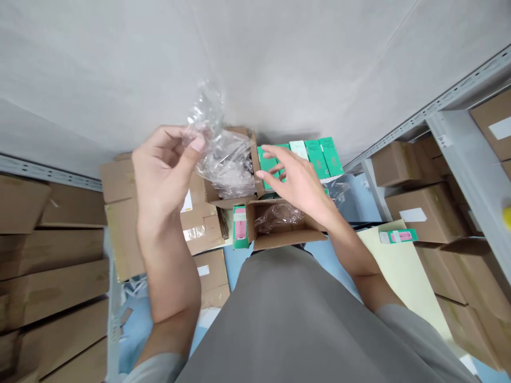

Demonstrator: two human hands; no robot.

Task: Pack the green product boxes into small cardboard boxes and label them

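My left hand [170,165] pinches a crumpled clear plastic bag [207,109] between thumb and fingers. The bag hangs over an open cardboard box [255,167] stuffed with more clear plastic wrap [235,170]. Nothing is in my right hand [293,181], whose fingers are spread in the air. Beneath it, close to my body, stands a smaller open carton [287,242] with some clear plastic [277,218] inside. A row of green boxes [319,159] stands behind my right hand. One green box with a pink picture [240,226] is upright left of the smaller carton.
Brown cartons fill the left shelf [51,255] and the right shelf [431,213]. More cardboard boxes [203,226] sit below my left hand. Another green and pink box [399,235] lies on a pale yellow surface [383,255] at right. A grey wall [279,69] rises ahead.
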